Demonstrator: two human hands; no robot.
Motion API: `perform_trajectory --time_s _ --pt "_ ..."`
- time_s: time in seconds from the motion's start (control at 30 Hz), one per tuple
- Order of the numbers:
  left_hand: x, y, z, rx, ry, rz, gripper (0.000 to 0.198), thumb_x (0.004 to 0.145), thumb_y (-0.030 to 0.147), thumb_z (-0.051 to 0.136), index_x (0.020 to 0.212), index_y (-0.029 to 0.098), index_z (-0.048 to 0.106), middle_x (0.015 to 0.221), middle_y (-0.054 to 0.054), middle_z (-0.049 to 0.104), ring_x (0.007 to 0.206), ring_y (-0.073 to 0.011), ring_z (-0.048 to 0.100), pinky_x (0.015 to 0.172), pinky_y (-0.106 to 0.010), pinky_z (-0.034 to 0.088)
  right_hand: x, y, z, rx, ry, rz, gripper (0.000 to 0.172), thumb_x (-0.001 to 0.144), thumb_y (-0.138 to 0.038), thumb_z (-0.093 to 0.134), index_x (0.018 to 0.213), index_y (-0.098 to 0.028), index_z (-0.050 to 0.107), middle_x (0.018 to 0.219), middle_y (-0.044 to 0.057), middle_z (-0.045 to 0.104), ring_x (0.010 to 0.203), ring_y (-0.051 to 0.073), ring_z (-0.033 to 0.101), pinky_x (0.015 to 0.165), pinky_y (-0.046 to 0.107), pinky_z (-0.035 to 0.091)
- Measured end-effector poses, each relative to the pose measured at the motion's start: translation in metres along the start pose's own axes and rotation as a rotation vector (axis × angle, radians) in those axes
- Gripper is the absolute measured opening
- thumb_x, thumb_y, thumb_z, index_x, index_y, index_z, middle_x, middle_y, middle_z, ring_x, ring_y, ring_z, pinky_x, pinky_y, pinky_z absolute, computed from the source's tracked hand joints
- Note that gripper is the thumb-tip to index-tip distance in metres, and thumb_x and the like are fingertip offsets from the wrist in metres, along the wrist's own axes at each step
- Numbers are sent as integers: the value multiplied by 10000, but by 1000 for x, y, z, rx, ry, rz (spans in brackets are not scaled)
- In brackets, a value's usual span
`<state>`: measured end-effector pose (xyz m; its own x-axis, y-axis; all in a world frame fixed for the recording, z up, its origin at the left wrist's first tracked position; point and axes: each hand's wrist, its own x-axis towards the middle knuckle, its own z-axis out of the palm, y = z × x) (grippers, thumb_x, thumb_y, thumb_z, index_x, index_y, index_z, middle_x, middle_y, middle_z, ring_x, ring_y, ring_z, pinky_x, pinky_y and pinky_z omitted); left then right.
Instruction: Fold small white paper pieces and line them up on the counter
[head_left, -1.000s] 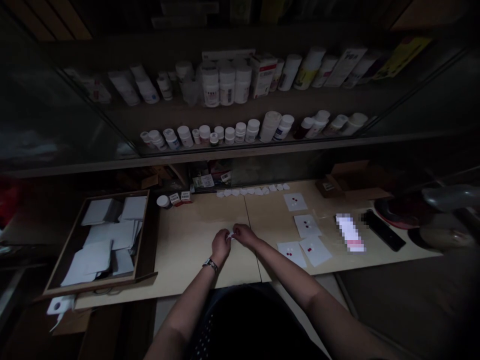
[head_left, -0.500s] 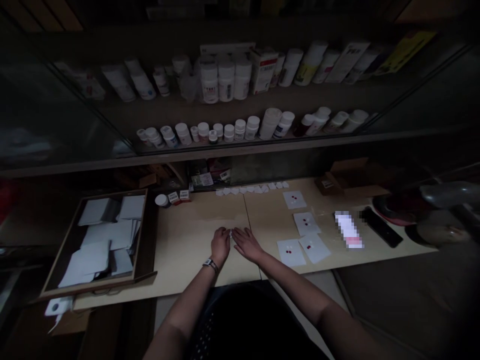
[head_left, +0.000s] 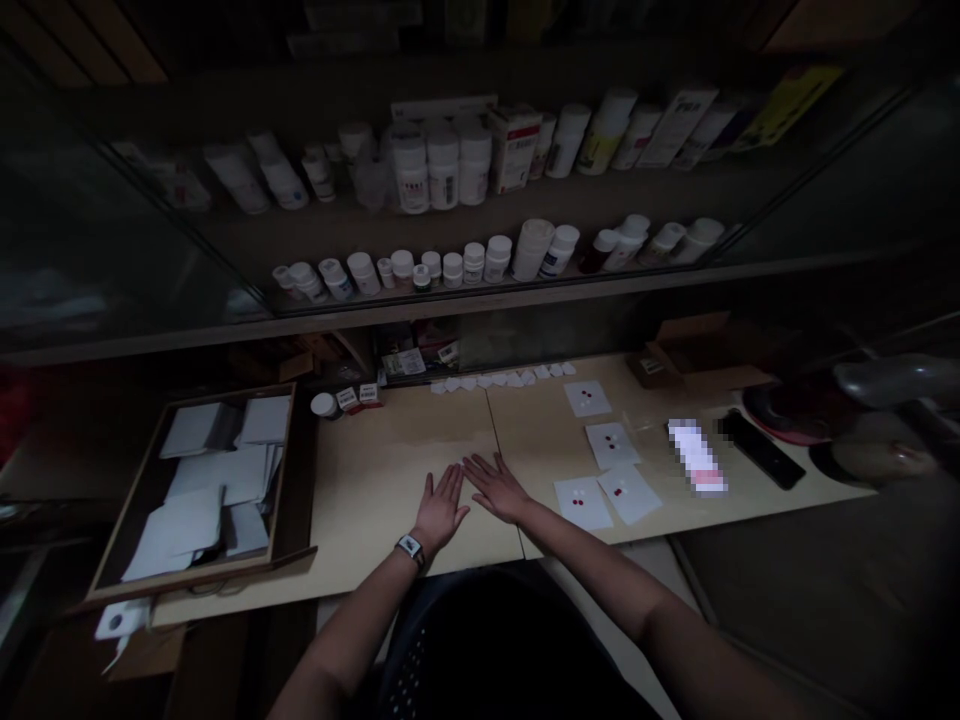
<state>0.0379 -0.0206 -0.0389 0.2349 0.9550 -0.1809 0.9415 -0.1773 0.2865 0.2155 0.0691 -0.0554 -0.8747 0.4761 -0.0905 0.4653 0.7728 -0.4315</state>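
Note:
My left hand [head_left: 441,508] lies flat on the pale tabletop [head_left: 367,500], palm down, with fingers stretched out and the thumb apart. Its fingertips meet those of my right hand [head_left: 495,488], which is also flat with spread fingers. Neither hand shows anything in its grasp; whatever lies beneath the fingertips is hidden. To the right, several white paper squares [head_left: 574,392] lie spread out, each bearing a few red pills [head_left: 577,502] and white ones. Along the back edge runs a row of small folded white paper packets [head_left: 484,381].
At left stands a wooden drawer [head_left: 289,480] of white paper stacks [head_left: 199,428]. A white jar [head_left: 324,405] and small boxes [head_left: 368,394] sit behind. On the right are a lit phone [head_left: 697,457], a black phone [head_left: 763,450] and a cardboard box [head_left: 697,350]. Medicine bottles [head_left: 534,250] fill the shelves.
My left hand has gone from bent fingers near a small white bit to lying flat and stretched out. My right hand has hardly moved. The view has shifted slightly.

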Motion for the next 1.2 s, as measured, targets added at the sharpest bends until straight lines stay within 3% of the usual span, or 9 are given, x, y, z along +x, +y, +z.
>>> perform_trajectory --time_s 0.13,0.33,0.73,0.83,0.93,1.0,1.1,1.2 --pt "0 -3 -7 -28 -23 18 639 916 347 397 1476 157 154 1503 -141 252 1397 -262 193 1118 -541 125 1 0 -4 20 5 -11 642 918 -316 449 1478 -200 157 1500 135 262 1395 246 197 1105 577 72" --pt "3 -9 -13 -71 -44 54 627 912 365 408 1466 153 203 1499 -142 265 1393 -249 210 1119 -479 181 8 -4 -13 6 33 -26 570 899 -319 488 1431 -200 321 1451 139 368 1375 263 252 1103 573 101" --pt "-5 -13 -8 -51 -8 -57 565 929 323 383 1451 156 245 1513 -143 230 1409 -268 136 1101 -540 174 17 -12 -15 113 137 116 455 879 -147 419 1328 -191 475 1357 127 496 1271 233 399 1059 488 243" --pt "-6 -13 -10 -89 67 -130 533 928 315 390 1434 176 295 1513 -136 235 1407 -275 142 1098 -544 180 29 -6 -22 143 161 97 424 865 -192 490 1288 -201 508 1349 130 497 1247 251 412 1044 495 250" --pt "-5 -12 -9 -160 211 -260 467 939 295 357 1387 166 381 1492 -143 286 1396 -273 178 1092 -515 227 44 3 -29 98 85 -62 324 861 -195 523 1179 -213 580 1303 114 535 1206 240 448 1055 488 224" --pt "-5 -13 -6 -204 316 -309 429 945 293 339 1330 143 453 1451 -156 351 1377 -273 227 1079 -496 270 52 7 -32 36 31 -137 240 872 -174 508 1084 -193 618 1171 107 613 1114 224 510 1048 463 236" --pt "-1 -14 0 -232 425 -333 397 941 295 344 1271 148 509 1408 -149 409 1346 -285 285 1054 -520 311 59 10 -34 -51 -2 -171 203 894 -170 474 1040 -168 617 979 89 662 985 210 557 1010 420 282" --pt "5 -12 2 -249 468 -329 378 933 295 356 1228 155 546 1371 -142 449 1324 -291 317 1041 -529 332 57 17 -38 -62 11 -141 186 894 -178 478 1030 -177 605 954 73 662 944 199 561 1001 392 281"
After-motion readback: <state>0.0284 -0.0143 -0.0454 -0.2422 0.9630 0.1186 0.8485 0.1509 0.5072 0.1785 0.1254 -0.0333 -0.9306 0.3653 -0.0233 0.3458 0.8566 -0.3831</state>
